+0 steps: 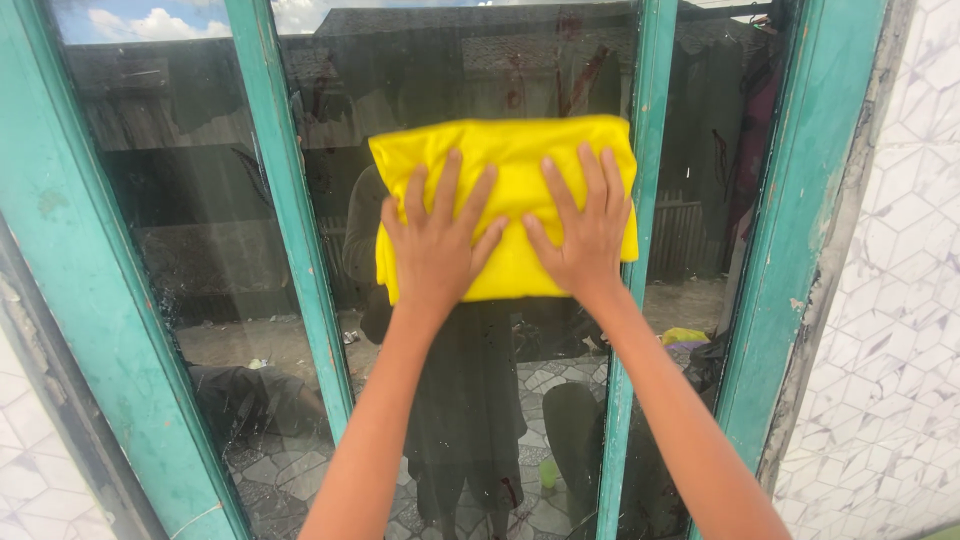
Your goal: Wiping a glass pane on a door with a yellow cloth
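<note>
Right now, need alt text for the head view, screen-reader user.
Both hands, left hand and right hand, press a folded yellow cloth flat against a dark glass pane in a green-framed window. The glass reflects a standing figure and paved ground; white patterned tiles flank the frame.

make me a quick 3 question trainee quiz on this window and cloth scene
1. True or false: both hands press flat on the yellow cloth.
2. What colour is the window frame? A red B teal C black
3. Which hand lies nearer the white tiled wall?

Key:
1. True: left hand and right hand lie spread on it.
2. B
3. The right hand.
</note>
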